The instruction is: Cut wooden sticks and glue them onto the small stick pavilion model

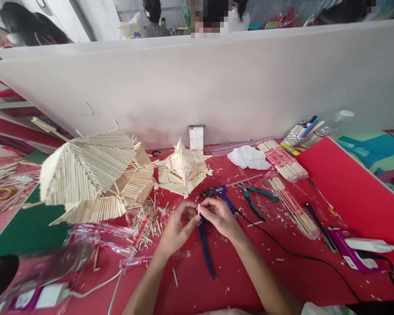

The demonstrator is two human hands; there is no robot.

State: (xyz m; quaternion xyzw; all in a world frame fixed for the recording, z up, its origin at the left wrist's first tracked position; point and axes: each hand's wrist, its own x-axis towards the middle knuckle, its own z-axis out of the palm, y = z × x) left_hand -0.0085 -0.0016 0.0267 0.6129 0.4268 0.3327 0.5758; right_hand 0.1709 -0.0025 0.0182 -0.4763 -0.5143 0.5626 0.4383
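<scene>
Close together over the red table (pixel 243 280), my left hand (pixel 183 221) and my right hand (pixel 219 217) pinch a short piece of wooden stick (pixel 198 210) between their fingertips. Beneath them lies a blue-handled tool (pixel 206 251), its head mostly hidden by my hands. Just beyond my right hand is a blue glue gun (pixel 226 197), and teal-handled pliers (pixel 253 200) rest to its right. A small pointed stick model (pixel 183 168) stands ahead of my hands. The larger roofed stick model (pixel 85 168) is on the left, with a heap of cut stick pieces (pixel 147 225) in front of it.
Packs of sticks (pixel 282 159) and a crumpled white tissue (pixel 248 157) lie at right, near a red board (pixel 344 188). A black cable (pixel 292 253) crosses the table. A purple power strip (pixel 351 251) sits far right. A pale partition (pixel 197 83) stands behind, with people beyond it.
</scene>
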